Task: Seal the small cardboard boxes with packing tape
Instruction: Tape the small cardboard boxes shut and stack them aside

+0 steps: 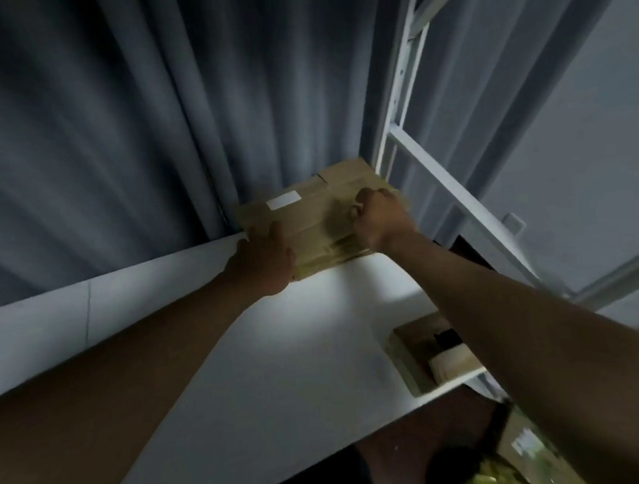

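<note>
Now box (pixel 309 223) sits at bench (pixel 317 354) far corner, tape across top. Your left hand (pixel 265 262) flat on it, grip relaxed; right hand (pixel 380 215) fisted on the top, contents unclear. Sealing looks nearly done; second box (pixel 410 352) likely left.

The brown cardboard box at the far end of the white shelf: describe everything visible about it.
The flat brown cardboard box lies at the far corner of the white shelf, against the grey curtain and white metal frame. Its top carries a white label and glossy tape strips. The left hand lies on its near left edge; the right hand, fingers curled, rests on its right side.
</note>
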